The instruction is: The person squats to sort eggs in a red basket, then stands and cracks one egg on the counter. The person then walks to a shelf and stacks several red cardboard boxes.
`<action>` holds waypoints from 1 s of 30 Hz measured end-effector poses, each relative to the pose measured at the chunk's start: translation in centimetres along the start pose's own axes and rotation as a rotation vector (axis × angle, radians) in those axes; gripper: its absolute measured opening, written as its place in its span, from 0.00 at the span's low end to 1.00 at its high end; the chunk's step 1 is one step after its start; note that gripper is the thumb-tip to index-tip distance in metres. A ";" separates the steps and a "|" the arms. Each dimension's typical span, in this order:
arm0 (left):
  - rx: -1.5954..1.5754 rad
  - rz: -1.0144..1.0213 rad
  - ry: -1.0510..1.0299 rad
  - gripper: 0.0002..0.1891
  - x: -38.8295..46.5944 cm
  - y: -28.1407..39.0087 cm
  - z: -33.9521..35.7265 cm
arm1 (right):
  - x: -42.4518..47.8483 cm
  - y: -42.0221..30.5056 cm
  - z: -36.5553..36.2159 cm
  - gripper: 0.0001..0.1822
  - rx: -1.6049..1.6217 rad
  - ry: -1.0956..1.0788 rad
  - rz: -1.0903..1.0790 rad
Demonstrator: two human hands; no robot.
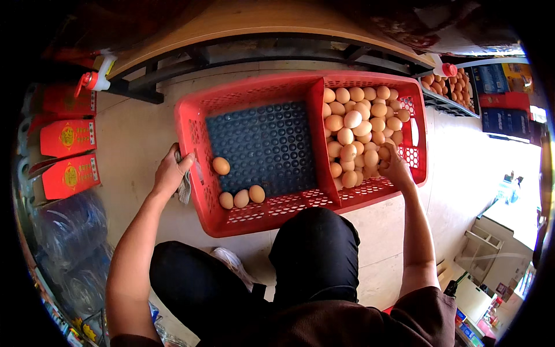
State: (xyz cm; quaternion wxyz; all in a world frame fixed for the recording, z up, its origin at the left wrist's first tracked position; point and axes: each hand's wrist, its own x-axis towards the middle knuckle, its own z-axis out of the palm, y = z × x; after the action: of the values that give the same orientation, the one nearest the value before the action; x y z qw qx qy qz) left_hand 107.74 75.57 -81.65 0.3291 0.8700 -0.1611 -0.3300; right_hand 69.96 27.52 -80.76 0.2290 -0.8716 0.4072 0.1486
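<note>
A red plastic crate with a divider lies in front of me, tilted slightly in view. Brown eggs are heaped in its right compartment. In the left compartment, a dark bubble-textured liner covers the bottom, with several eggs along its near left edges. My left hand grips the crate's left end at the handle opening, with a grey cloth held under the fingers. My right hand reaches into the right compartment, its fingers around an egg at the heap's right side; the fingertips are partly hidden.
Beyond the crate stands a wooden table on a dark frame. Another crate of eggs is at the upper right, near stacked boxes. Red boxes and clear plastic bags line the left. My knees are close to the crate's near side.
</note>
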 end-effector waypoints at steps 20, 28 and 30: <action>0.123 -0.028 0.002 0.29 0.0 1.8 -0.1 | 4.1 11.8 1.6 0.19 0.089 0.234 0.078; 0.117 -0.063 -0.002 0.30 -0.1 0.8 -0.1 | 6.2 9.7 1.5 0.19 -0.112 0.379 0.166; 0.118 -0.061 -0.007 0.30 0.1 0.7 0.1 | 5.4 8.9 1.2 0.18 -0.188 0.400 0.133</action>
State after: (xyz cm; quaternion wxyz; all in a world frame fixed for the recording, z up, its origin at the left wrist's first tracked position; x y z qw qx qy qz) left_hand 107.73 74.93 -81.24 0.2664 0.8912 -0.1549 -0.3329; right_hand 66.30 19.67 -86.71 0.0514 -0.8724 0.4855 0.0250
